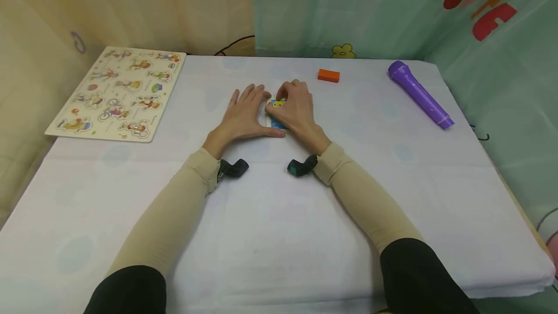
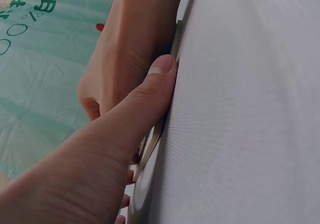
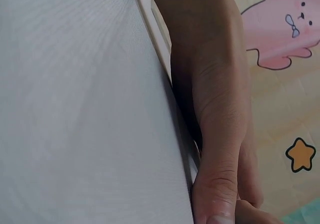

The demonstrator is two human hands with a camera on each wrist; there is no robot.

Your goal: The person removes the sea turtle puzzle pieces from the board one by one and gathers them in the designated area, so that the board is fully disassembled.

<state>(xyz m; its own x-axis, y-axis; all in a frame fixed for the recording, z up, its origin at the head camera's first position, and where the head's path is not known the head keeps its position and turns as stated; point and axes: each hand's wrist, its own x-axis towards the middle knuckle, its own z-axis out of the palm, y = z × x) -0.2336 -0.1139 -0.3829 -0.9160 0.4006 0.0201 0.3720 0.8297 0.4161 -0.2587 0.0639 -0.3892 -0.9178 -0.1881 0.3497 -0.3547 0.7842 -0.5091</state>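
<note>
A small flat board (image 1: 275, 122) with a blue picture and a yellow-green cartoon face lies on the table between the two hands. My left hand (image 1: 245, 114) spans its left side, thumb along the near edge and fingers stretched toward the far edge. The left wrist view shows the left thumb (image 2: 160, 77) against the board's thin edge. From the right, my right hand (image 1: 300, 109) reaches over the board, thumb and index finger curled in a ring at its upper part. The right palm hides much of the picture. In the right wrist view the right thumb (image 3: 215, 199) points down along the tabletop.
A large pale picture board (image 1: 122, 93) with cartoon figures lies at the back left. An orange block (image 1: 329, 75) sits beyond the right hand, and a purple toy microphone (image 1: 420, 93) lies farther right. Curtains (image 1: 340, 8) hang behind the white-covered table (image 1: 261, 236).
</note>
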